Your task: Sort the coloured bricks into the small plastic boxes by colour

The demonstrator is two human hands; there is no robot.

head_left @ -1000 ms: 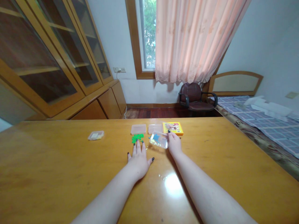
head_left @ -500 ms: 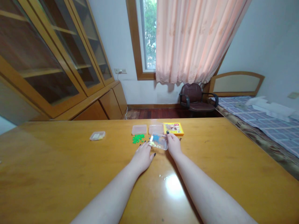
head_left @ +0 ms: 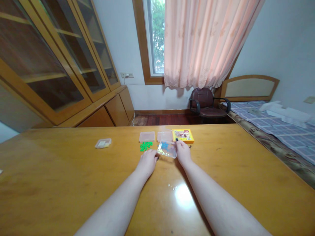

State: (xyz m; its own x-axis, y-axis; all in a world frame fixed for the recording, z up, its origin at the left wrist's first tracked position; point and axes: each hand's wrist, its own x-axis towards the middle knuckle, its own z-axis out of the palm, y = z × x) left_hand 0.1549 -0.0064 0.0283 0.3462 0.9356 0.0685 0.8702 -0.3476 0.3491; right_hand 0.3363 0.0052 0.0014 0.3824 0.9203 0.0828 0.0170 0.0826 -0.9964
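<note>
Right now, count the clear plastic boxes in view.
4: a lone box at left, two boxes side by side at the back, one box against the right hand.

"What's on the glossy wooden table (head_left: 73, 177)?"

"Far edge, a clear plastic tub (head_left: 147, 136), a second clear tub (head_left: 164, 136), then a yellow box (head_left: 183, 135) touching it!"

"Nearer?"

"Loose green pieces (head_left: 146, 146), and a small clear case (head_left: 103, 143) well off left!"
</note>
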